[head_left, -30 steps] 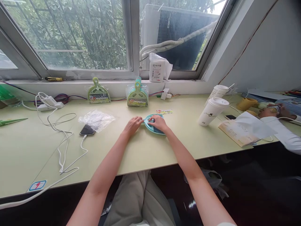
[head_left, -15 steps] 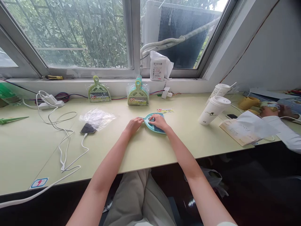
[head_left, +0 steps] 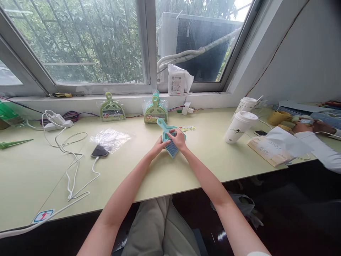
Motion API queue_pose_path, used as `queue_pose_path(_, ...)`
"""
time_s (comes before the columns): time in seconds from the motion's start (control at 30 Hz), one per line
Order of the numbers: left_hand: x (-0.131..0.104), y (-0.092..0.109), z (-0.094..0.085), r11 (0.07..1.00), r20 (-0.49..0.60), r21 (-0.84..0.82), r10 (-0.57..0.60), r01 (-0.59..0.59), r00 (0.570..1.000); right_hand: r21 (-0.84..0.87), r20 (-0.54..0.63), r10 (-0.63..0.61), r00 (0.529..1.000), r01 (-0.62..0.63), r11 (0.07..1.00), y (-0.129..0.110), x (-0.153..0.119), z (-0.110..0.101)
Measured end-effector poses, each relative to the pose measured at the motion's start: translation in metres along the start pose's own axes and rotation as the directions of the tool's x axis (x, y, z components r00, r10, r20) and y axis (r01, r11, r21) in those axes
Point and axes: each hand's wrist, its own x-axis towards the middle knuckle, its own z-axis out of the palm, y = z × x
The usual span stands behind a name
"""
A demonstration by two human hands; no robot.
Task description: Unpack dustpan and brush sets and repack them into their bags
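Pale-green desk (head_left: 207, 160) is running under the window; clock directions are from the teal dustpan-and-brush set (head_left: 173, 151), which is sitting mid-desk between the hands. Far out past 9, green bottle (head_left: 13, 115) is standing, contents not readable. At 9, crumpled clear wrapper (head_left: 113, 137) is partly covering the phone (head_left: 99, 152), apparently holding nothing else. At 10, green packaged set (head_left: 112, 111) is leaning by the sill, dustpan and brush inside clear film. Left hand (head_left: 157, 147) is gripping the teal set's left edge, thumb on top, fingers mostly hidden. Change: set is no longer lying with handle at 9; handle is now pointing to 11, bristles toward 6, and left hand is holding the body instead of the handle. Judging by that, both hands are reorienting it, handle end free. At 11, stacked packaged sets (head_left: 155, 113) are standing in film. Right hand (head_left: 178, 139) is closing over the upper face, fingers curled, seemingly pinching near the handle base. At 12, white box (head_left: 176, 85) is sitting half-bagged on the sill. At 2, label card (head_left: 187, 128) is lying flat. At 3, two lidded cups (head_left: 238, 129) are hiding their contents; beyond, tissue pack (head_left: 266, 151) is showing a sheet pulled out.
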Motion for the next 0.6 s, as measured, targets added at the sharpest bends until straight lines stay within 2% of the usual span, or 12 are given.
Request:
queue_pose_path(0.03,0.0,-0.001,0.0,0.999,0.002,-0.04,-0.029,0.029,1.0,0.001,0.011,-0.012,1.0,0.012,1.0,0.004,0.002,-0.002)
queue_pose_path(0.1,-0.001,-0.002,-0.006,0.995,-0.077,-0.08,-0.062,0.056,0.995,-0.064,-0.034,0.013,0.999,-0.016,0.998,0.017,0.008,-0.01)
queue_pose_path(0.2,0.0,0.0,-0.028,0.992,-0.21,-0.102,-0.095,0.074,0.973,-0.275,-0.128,0.14,0.982,-0.171,0.946,0.046,0.017,-0.026)
queue_pose_path(0.3,0.002,0.002,-0.054,0.989,-0.336,-0.139,-0.088,0.043,0.938,-0.378,0.021,0.281,0.96,-0.252,0.891,0.068,0.02,-0.033)
queue_pose_path(0.37,0.004,0.002,-0.067,0.988,-0.405,-0.152,-0.074,0.013,0.911,-0.392,0.127,0.271,0.954,-0.203,0.897,0.071,0.019,-0.03)
queue_pose_path(0.43,0.006,0.001,-0.076,0.988,-0.446,-0.151,-0.062,-0.007,0.893,-0.389,0.178,0.201,0.963,-0.119,0.913,0.066,0.016,-0.022)
queue_pose_path(0.6,0.008,-0.002,-0.08,0.985,-0.469,-0.174,-0.074,-0.01,0.88,-0.366,0.271,0.044,0.962,0.06,0.928,0.048,0.006,-0.007)
